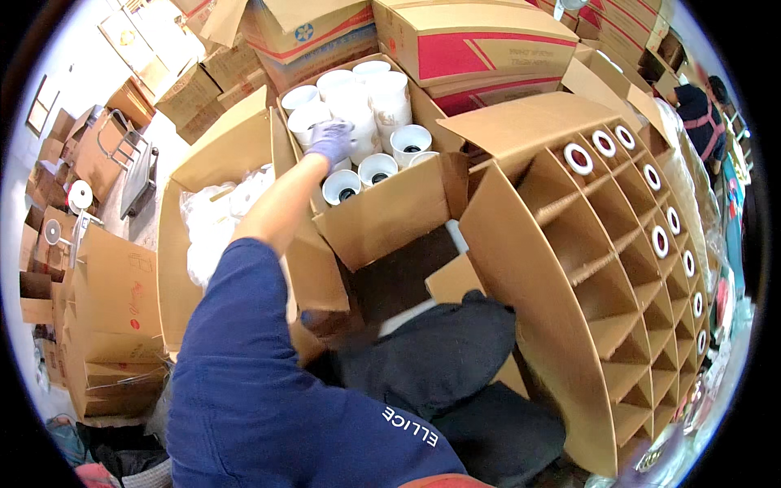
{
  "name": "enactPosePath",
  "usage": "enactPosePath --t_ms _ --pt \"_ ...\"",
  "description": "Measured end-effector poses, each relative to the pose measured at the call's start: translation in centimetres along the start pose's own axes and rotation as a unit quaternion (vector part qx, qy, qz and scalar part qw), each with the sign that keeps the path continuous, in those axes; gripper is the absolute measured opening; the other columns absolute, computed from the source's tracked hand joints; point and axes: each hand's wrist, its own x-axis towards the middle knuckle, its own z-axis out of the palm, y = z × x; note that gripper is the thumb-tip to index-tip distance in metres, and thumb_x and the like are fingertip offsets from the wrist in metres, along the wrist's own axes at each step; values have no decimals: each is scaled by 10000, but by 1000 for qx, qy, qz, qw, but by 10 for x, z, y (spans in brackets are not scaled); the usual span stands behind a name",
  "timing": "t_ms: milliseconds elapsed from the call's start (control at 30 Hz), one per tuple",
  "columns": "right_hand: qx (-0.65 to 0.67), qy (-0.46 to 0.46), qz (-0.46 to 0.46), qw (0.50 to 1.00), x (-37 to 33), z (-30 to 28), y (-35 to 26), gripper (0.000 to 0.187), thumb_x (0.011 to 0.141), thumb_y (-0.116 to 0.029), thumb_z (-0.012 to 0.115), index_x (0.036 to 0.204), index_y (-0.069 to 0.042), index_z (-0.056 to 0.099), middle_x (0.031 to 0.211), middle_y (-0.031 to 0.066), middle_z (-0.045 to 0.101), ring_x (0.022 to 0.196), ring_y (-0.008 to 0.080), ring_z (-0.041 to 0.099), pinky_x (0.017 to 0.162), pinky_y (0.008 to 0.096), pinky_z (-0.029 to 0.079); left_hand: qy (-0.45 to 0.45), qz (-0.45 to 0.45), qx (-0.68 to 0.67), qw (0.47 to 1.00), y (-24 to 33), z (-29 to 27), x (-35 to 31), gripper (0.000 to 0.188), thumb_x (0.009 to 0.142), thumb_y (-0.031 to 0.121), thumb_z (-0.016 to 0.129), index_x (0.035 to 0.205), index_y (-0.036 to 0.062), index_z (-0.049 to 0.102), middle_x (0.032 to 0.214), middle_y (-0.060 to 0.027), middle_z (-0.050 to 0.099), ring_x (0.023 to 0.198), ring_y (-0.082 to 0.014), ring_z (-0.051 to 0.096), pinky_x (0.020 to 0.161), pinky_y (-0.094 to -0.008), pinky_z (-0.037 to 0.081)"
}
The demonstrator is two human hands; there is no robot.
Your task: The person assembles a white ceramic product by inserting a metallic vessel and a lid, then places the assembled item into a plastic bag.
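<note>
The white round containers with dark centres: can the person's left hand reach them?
Probably yes: the purple-gloved left hand is close by, at the open brown cardboard box, and the containers look mostly uncovered.

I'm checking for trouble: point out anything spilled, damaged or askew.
No spill or clear damage shows. In the carton beneath the left hand, white cylinders stand unevenly: rear ones rise above nearer ones, looking irregular.
</note>
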Motion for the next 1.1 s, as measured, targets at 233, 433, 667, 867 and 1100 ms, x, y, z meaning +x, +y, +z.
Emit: enactPosePath --t_ms 233,433,667,867,1100 --pt "41 -70 60 995 83 160 -179 554 886 -413 689 1240 0 577 957 134 635 897 337 605 822 468 446 -86 -273 16 958 -74 88 79 664 807 316 651 1413 106 478 1505 -169 410 1429 -327 338 1158 -526 248" --pt "50 -42 82 994 82 167 -192 444 879 -367 707 1157 -36 608 949 147 633 882 354 605 814 454 454 -177 -130 -46 974 -142 167 65 694 849 327 640 1482 123 443 1451 -193 521 1360 -316 487 1154 -547 286" --pt "108 94 38 989 106 124 -225 608 779 -247 780 1289 -2 556 1233 236 606 1164 425 555 1003 506 424 35 100 -272 957 -18 -91 25 501 881 253 686 1288 -24 593 1224 -228 650 1110 -377 613 966 -407 482" --pt "350 -129 -246 895 192 78 -330 503 703 -249 805 1128 -51 625 1171 167 595 970 341 636 786 448 534 111 560 -160 805 50 -232 -144 111 722 142 673 830 152 652 834 -51 619 904 -254 657 1075 -495 448" --pt "336 37 -69 939 335 201 -139 217 930 -187 638 1054 -12 673 997 142 729 880 292 685 821 393 547 245 29 -119 962 -120 -165 -207 512 862 311 741 1285 52 617 1308 -184 617 1261 -373 542 1108 -448 389"
